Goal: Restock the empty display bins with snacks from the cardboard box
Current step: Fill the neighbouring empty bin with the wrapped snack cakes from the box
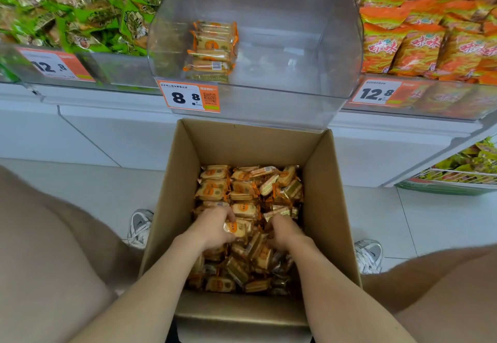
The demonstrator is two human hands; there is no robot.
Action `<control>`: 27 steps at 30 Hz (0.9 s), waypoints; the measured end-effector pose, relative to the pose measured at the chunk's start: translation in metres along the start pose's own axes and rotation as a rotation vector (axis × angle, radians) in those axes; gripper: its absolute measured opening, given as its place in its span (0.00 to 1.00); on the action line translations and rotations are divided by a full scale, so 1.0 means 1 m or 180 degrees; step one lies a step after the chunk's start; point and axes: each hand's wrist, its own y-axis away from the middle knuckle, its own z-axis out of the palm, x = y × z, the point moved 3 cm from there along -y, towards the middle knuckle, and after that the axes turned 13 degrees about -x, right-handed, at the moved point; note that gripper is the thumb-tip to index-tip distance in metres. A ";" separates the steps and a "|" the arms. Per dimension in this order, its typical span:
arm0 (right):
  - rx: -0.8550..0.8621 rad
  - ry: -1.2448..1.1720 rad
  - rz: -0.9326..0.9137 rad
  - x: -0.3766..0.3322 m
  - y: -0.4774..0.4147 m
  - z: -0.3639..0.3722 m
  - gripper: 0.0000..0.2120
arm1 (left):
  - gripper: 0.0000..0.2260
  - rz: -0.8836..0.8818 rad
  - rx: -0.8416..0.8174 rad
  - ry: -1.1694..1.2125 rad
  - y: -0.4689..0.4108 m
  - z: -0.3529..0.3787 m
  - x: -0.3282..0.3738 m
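With the left hand (212, 228) curled round a packet (236, 229) and the right hand (286, 232) buried fingers-first among the snacks (242, 189) in the box (242, 141), its hold impossible to tell, a loose scoop risked shedding packets short of the near-empty bin (282, 47) above and beyond both hands.

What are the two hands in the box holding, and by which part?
Left hand grips a small yellow-orange wrapped snack packet by one end. Right hand is sunk in the pile; hold cannot be told.
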 end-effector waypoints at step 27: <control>0.1672 -0.1620 -0.2486 -0.096 0.190 -0.142 0.15 | 0.17 0.1728 0.1217 0.1643 0.127 -0.133 0.065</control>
